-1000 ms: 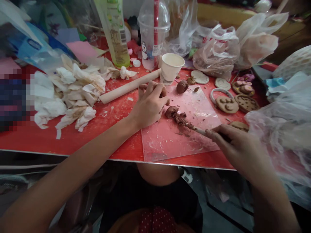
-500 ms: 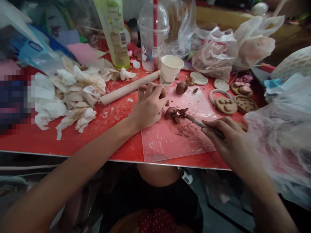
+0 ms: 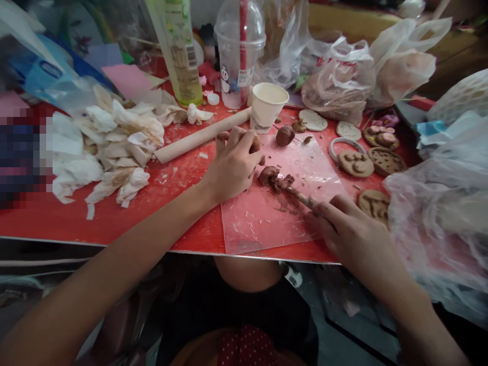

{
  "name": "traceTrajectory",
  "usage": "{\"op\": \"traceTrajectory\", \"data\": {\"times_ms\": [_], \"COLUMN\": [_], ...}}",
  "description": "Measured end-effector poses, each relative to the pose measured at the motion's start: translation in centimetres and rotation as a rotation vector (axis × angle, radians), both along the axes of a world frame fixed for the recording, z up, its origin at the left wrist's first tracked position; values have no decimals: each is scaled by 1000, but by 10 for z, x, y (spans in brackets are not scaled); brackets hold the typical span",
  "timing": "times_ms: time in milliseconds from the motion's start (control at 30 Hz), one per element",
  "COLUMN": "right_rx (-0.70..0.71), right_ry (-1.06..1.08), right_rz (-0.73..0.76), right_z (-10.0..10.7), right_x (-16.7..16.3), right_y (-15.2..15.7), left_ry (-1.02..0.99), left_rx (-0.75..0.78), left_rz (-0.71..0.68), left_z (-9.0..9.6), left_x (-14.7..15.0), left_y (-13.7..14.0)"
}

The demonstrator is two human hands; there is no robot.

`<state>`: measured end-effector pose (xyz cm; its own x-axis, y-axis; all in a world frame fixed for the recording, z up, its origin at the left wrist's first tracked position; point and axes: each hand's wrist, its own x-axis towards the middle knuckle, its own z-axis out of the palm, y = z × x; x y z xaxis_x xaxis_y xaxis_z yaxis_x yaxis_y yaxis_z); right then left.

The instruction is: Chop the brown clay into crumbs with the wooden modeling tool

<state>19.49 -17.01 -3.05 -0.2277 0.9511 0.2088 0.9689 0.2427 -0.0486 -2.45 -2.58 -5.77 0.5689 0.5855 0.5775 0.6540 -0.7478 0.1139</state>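
Note:
My right hand (image 3: pixel 354 229) is closed around a slim clay tool (image 3: pixel 301 197), its far end smeared with brown clay. That end touches the torn side of a brown clay lump (image 3: pixel 269 175) on a clear plastic sheet (image 3: pixel 244 229). Just left of the lump is my left hand (image 3: pixel 234 162), its fingers curled and pressed together. Brown shows at its fingertips; whatever they pinch, if anything, is hidden. A rounder brown clay ball (image 3: pixel 285 135) sits behind, near the sheet's back edge. Clay crumbs are scattered over the sheet.
A paper cup (image 3: pixel 268 107) and a rolling pin (image 3: pixel 202 136) stand behind my left hand. Crumpled tissues (image 3: pixel 114 137) are piled left. Shaped clay discs (image 3: pixel 356 163) and a white ring (image 3: pixel 335 142) lie right, beside plastic bags (image 3: pixel 438 203). A lidded plastic cup (image 3: pixel 232 61) stands behind.
My right hand has shifted a little left and down, with the tool's clay-covered end pressed lower beside the lump. Another clay disc now shows right of the hand. My left hand stays in place.

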Motion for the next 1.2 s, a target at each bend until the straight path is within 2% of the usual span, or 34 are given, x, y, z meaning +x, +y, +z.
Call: {"op": "traceTrajectory", "data": {"times_ms": [133,267,300,433,567,767,967,1067,1200], "right_rx": [7,138,134,-50,-80,-94,-130,-132,21], "right_ry": [72,283,330,559,784,591,425,459,615], "right_rz": [5,-106,-128,-128,-151,-122,-96,-89,-162], "right_z": [14,22,22,11,-3,-9,3,14,18], "right_x": [11,13,12,3,-1,3,15,24,24], "right_y": [-9,-9,-8,3,13,15,9,8,9], "left_ry": [-26,-39,-40,-32,-28,6,-17,-18,-22], "left_rx": [-40,-35,-29,-25,-27,48,1,-12,-18], "left_rz": [-10,-15,-14,-4,0,13,3,-5,-9], "left_z": [-1,0,0,1,1,2,2,1,1], "left_x": [0,1,1,1,1,1,1,1,1], "left_y": [0,0,0,-1,-1,-2,-2,-1,-1]}}
